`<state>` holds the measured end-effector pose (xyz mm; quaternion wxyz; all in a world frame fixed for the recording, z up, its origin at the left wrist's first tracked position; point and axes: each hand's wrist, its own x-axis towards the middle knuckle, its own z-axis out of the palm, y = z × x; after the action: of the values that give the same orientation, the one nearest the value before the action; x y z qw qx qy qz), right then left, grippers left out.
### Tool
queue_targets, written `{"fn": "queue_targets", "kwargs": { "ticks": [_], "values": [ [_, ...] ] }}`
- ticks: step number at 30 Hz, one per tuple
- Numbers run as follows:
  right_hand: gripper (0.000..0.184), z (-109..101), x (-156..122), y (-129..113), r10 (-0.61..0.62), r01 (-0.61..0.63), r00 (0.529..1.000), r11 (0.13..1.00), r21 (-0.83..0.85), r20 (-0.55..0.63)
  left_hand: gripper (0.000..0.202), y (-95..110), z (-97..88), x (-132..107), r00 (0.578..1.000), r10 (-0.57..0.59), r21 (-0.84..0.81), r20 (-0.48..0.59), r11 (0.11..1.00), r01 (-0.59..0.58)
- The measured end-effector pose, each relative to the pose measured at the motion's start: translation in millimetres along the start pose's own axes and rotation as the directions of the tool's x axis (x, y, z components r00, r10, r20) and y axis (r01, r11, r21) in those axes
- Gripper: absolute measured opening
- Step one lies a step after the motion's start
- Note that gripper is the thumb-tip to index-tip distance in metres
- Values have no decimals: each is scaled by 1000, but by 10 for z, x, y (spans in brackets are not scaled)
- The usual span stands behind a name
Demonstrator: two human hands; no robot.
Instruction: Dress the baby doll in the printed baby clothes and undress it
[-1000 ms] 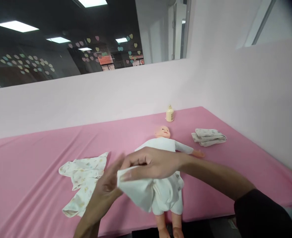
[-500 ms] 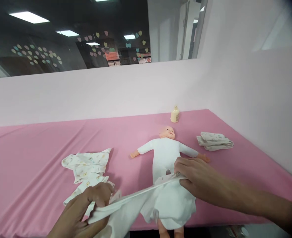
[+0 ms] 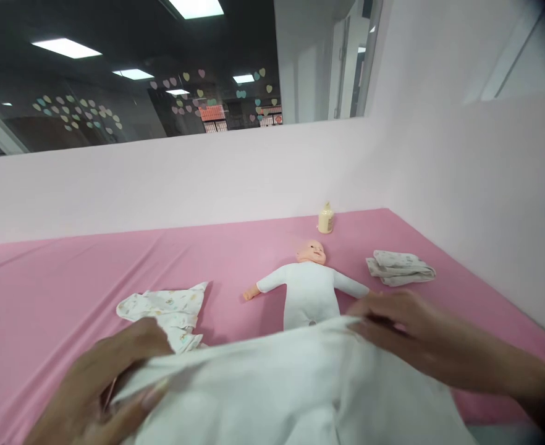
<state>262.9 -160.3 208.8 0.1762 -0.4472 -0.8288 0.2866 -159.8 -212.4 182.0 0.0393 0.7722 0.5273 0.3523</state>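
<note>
A white cloth point(image 3: 272, 389) is stretched between my two hands, its upper edge pulled nearly straight. My left hand point(image 3: 110, 383) pinches its left corner, thumb on the near side. At the other end, my right hand point(image 3: 406, 327) grips the edge with bent fingers, close to the doll's hand. Beyond the cloth a baby doll point(image 3: 309, 290) lies on its back in a white long-sleeved top, arms spread. The cloth hides the doll's lower body and legs.
Patterned baby clothes point(image 3: 170, 309) lie left of the doll on the pink sheet point(image 3: 68, 296). A folded cloth point(image 3: 400, 269) lies to the right. Behind the doll's head stands a cream pump bottle point(image 3: 325, 219). A white wall point(image 3: 184, 185) with a window borders the back.
The white cloth has been spread out wider and raised, and now covers the view of the doll's lower body. My left hand has moved left, my right hand slightly right.
</note>
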Motion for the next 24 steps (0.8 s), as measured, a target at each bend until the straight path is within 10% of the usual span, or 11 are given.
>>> {"fn": "queue_targets", "kwargs": {
  "ticks": [5, 8, 16, 20, 24],
  "values": [
    [41, 124, 802, 365, 27, -61, 991, 963, -262, -133, 25, -233, 448, 783, 965, -238, 214, 108, 954, 211],
    [36, 337, 1264, 692, 64, -108, 986, 947, -302, -152, 29, -554, 955, 1098, 955, -214, 342, 206, 930, 134],
    [36, 720, 1487, 1379, 311, -288, 919, 949, 129, -240, 28, -853, 2131, 1081, 993, -108, 427, 39, 901, 81],
    [39, 875, 1165, 1773, 503, -343, 858, 712, 613, -103, 39, -512, 2460, 899, 968, -228, -10, 108, 973, 230],
    [43, 1058, 1074, 1928, 589, -378, 797, 317, 870, 132, 54, -234, 2701, 925, 881, -360, -324, 308, 831, 453]
  ]
}}
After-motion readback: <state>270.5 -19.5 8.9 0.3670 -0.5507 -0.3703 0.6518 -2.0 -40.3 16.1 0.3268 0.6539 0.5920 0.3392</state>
